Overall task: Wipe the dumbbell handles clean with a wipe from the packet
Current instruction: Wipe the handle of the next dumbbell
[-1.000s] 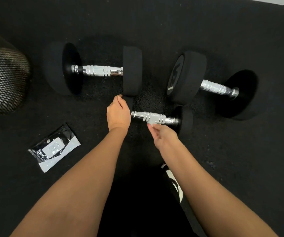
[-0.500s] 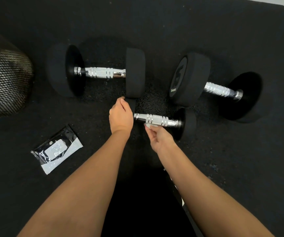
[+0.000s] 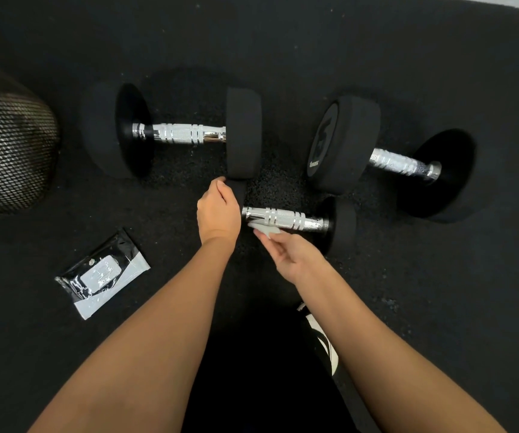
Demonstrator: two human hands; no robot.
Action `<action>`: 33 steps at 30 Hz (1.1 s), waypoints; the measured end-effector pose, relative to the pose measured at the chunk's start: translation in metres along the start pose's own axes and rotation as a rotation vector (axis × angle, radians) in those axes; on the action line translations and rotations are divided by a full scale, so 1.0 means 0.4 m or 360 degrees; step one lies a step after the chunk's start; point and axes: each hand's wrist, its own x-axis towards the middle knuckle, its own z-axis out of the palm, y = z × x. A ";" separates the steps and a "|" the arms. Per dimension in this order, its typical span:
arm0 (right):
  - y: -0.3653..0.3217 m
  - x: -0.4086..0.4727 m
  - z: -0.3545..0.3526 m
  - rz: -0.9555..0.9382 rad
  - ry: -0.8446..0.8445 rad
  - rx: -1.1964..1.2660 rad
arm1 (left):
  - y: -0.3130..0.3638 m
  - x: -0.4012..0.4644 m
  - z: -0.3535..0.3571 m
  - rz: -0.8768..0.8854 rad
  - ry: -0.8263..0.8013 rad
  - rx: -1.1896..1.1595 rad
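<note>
Starting at the far left edge, a dark mesh bag (image 3: pixel 8 154) sits on the black rubber floor (image 3: pixel 439 307). Near and to its right lies the wipe packet (image 3: pixel 102 275), flat, its white label up. Farther back rests the left dumbbell (image 3: pixel 173 132), chrome handle bare. In the middle, the left hand (image 3: pixel 219 210) curls over the left end weight of the small dumbbell (image 3: pixel 286 218), grasping it. Just right, the right hand (image 3: pixel 292 256) pinches a pale wipe (image 3: pixel 262 228) against the near side of that dumbbell's chrome handle. Far right, the third dumbbell (image 3: pixel 389 157) lies angled, apart from the others.
</note>
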 end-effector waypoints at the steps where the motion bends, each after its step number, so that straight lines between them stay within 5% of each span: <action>1: -0.011 -0.003 -0.011 0.0000 0.0011 0.0037 | 0.000 0.000 0.000 -0.0001 -0.0001 -0.0002; 10: -0.001 0.003 0.022 -0.0037 0.0188 -0.0028 | 0.000 0.000 0.001 0.0009 0.0012 0.0004; 26: -0.031 -0.045 0.019 -0.0120 0.0112 -0.0049 | -0.001 0.000 0.000 0.0027 0.0009 0.0014; 29: -0.068 -0.063 0.017 -0.0464 0.0136 -0.0219 | -0.004 0.002 0.000 0.0036 0.0005 0.0013; 33: -0.082 -0.039 0.008 -0.1812 0.0384 -0.1932 | -0.004 0.002 -0.001 0.0031 -0.0002 0.0012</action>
